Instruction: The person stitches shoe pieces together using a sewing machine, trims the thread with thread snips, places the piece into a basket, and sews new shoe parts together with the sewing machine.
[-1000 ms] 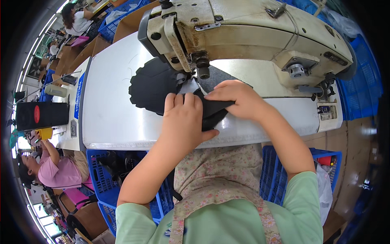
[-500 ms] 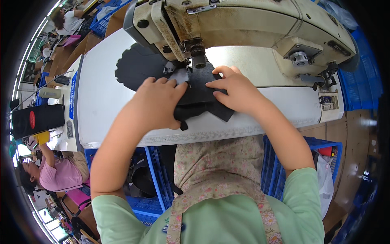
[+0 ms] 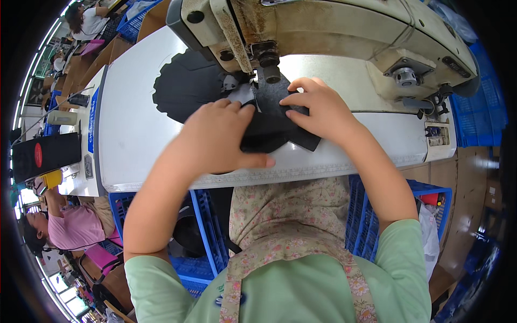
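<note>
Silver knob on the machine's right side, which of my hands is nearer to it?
Right. Your right hand is left of the knob and lower in the picture, over the black fabric; your left hand is farther left.

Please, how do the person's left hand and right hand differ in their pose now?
The left hand has its thumb stretched over the white table; the right hand has its thumb on the dark fabric.
The left hand's fingers lie close together, while the right hand's are bent and spread apart.
Both hands are bare and at the fabric.
</note>
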Motion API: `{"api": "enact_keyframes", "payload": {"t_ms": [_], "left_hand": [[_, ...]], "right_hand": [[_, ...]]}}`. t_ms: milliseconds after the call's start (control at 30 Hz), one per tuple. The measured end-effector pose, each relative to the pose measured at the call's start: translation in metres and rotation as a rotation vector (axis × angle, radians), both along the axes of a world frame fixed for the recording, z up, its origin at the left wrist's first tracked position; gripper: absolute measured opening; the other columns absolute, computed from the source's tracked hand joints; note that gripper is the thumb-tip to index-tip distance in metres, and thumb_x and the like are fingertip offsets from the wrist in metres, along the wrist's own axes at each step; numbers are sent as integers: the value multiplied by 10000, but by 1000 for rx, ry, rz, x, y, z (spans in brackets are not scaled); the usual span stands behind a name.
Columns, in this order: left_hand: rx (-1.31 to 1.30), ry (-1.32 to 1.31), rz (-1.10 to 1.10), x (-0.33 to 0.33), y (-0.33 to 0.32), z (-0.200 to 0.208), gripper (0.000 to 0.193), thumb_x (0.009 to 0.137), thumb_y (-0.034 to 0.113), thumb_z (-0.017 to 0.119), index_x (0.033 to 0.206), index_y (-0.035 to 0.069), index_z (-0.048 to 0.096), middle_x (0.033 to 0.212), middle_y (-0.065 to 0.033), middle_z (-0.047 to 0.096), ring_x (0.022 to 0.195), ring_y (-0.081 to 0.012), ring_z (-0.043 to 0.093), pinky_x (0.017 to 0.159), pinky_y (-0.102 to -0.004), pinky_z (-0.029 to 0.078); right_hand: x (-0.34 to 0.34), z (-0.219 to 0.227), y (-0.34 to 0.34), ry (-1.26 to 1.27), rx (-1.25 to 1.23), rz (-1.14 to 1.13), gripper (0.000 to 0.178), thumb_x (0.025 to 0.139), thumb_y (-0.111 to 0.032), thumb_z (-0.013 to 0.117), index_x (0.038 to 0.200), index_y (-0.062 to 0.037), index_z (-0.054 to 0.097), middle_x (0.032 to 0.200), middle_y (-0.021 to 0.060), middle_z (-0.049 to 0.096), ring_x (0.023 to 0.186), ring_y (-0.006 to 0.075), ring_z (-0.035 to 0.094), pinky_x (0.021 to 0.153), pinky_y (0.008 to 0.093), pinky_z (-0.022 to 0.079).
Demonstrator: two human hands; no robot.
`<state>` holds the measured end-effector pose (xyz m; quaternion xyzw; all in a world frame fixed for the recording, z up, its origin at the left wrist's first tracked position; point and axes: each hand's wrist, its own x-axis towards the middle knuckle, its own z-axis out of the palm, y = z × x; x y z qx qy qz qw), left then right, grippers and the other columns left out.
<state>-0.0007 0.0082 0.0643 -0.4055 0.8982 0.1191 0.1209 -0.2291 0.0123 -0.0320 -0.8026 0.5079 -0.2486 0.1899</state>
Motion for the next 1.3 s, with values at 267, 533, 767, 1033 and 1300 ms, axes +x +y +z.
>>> {"api": "enact_keyframes", "payload": {"t_ms": [267,533,767,1033,1300], "left_hand": [[507,233,377,19,-48,34,671,858,526,604,1234,-29,582,1178,-224,625,1135,-338,576,962,-361,440],[-158,-199,-138,-2,-30,33,361,732,212,693,1064,70,669,890,-149,664,870,-348,630,788,-438,491],[-535,-186,-246,8,-41,46,133,721,68,614,833,91,682,696,-88,649,734,-267,654,680,-375,507],[-460,-204,-352,-2,-19,17,252,743,139,623,971,33,640,824,-64,659,806,-227,651,663,-336,498],[-153,65,-116,8,-3,2,873,624,462,776,1310,3,491,1288,-247,523,1249,-389,448,1065,-465,336]], "right_hand": [[11,7,-60,-94,157,-43,297,834,-316,633,978,-67,710,900,114,693,835,302,658,784,380,499],[19,-10,-148,100,-747,-172,434,864,-411,581,1169,-111,652,1120,133,664,1050,305,613,885,395,483],[32,-7,-140,72,-578,-171,410,842,-370,610,1154,-109,659,1136,127,658,1061,310,604,896,399,480],[43,-4,-109,49,-341,-159,388,816,-323,643,1136,-106,667,1154,119,651,1073,314,595,909,403,476],[24,-10,-95,46,-74,-121,372,789,-277,677,1118,-103,676,1173,112,644,1085,319,585,921,407,472]]}}
